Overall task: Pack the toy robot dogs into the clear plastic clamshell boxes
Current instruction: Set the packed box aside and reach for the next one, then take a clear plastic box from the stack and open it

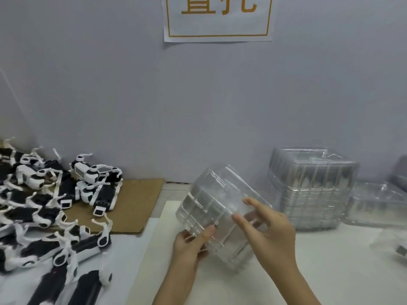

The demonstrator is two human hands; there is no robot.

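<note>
Both hands hold one clear box tilted above the table. The left hand pinches its near left edge with the thumb on top. The right hand grips the right side, thumb and forefinger on the upper face and the other fingers showing through the plastic beneath. The box looks empty; I cannot tell whether its lid is latched or just being parted.

Packing seems barely begun, as far as this view shows. The dogs, black and white, all lie loose in a heap at the left, partly on cardboard, well apart from the box. A stack of empty boxes stands by the wall just right of the hands, with another box lying beside it. No filled box is in sight, so a dog has yet to go in and the lid to be shut, and then the whole heap is left to do.

A paper sign hangs on the wall, with two large orange Chinese characters inside an orange frame. Their tops are cut off, so I cannot read them surely. No brand shows on the dogs or boxes.
</note>
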